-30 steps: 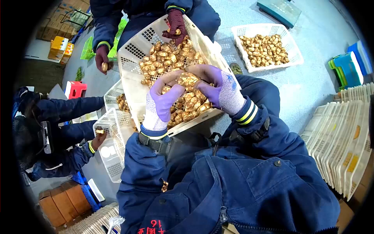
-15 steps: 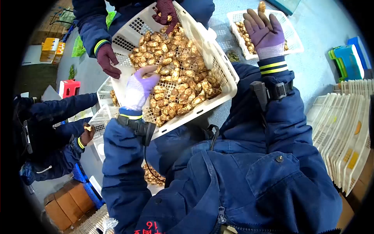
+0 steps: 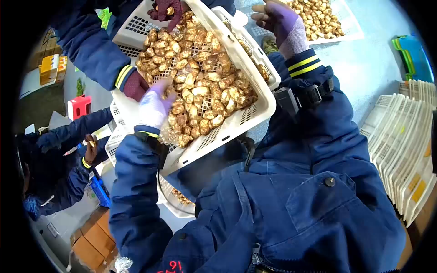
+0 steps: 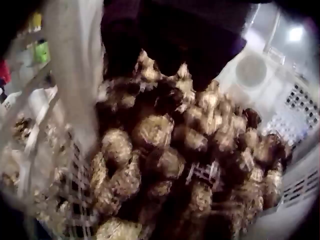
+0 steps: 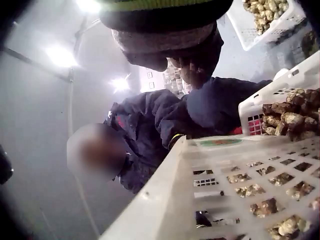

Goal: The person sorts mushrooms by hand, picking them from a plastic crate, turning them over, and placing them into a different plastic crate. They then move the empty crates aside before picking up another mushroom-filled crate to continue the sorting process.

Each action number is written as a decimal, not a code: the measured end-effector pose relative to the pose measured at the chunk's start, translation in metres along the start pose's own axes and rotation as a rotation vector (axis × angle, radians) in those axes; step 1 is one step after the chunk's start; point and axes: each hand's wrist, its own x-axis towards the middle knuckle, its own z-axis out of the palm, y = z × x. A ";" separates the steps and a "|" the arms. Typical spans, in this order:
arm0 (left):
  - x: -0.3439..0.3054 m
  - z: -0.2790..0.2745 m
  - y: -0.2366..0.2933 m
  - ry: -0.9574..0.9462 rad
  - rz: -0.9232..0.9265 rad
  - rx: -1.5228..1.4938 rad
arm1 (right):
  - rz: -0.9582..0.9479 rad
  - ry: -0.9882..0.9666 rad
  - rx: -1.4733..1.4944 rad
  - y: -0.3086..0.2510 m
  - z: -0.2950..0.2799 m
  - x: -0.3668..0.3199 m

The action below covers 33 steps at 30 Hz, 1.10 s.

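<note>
A white plastic basket point(image 3: 227, 136) holds many knobbly brown-and-cream lumps point(image 3: 200, 91), their kind unclear. My left hand point(image 3: 156, 103), in a lilac glove, is blurred over the basket's left side, fingers spread close above the lumps. In the left wrist view, its dark glove point(image 4: 170, 40) hangs over the lumps. My right hand point(image 3: 283, 27) is raised beyond the basket's right edge, near another white basket of lumps point(image 3: 318, 20). Its fingers point left, loosely bent, and hold nothing visible. The right wrist view shows that glove point(image 5: 175, 55) with the fingertips partly hidden.
Across the basket, another person's maroon-gloved hand point(image 3: 166, 11) holds a lump; their other hand point(image 3: 135, 85) is beside mine. A second basket point(image 3: 272, 75) shows along the right side. Stacked white baskets point(image 3: 400, 145) stand at right. Another person point(image 3: 68, 164) is at left.
A second ago both my hands were together over the basket, around a large lump. The right hand swung to the far right, a lump in the air beyond it; its fingers have since turned left.
</note>
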 end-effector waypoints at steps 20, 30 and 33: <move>0.005 -0.025 0.022 -0.216 -0.255 -1.221 | 0.007 -0.017 -0.107 0.001 -0.004 0.003; -0.031 -0.027 0.028 -0.240 -0.119 -1.686 | -0.014 -0.129 -0.256 0.018 -0.018 0.017; -0.036 -0.033 0.036 -0.160 -0.118 -1.479 | -0.039 -0.108 -0.262 0.017 -0.009 0.010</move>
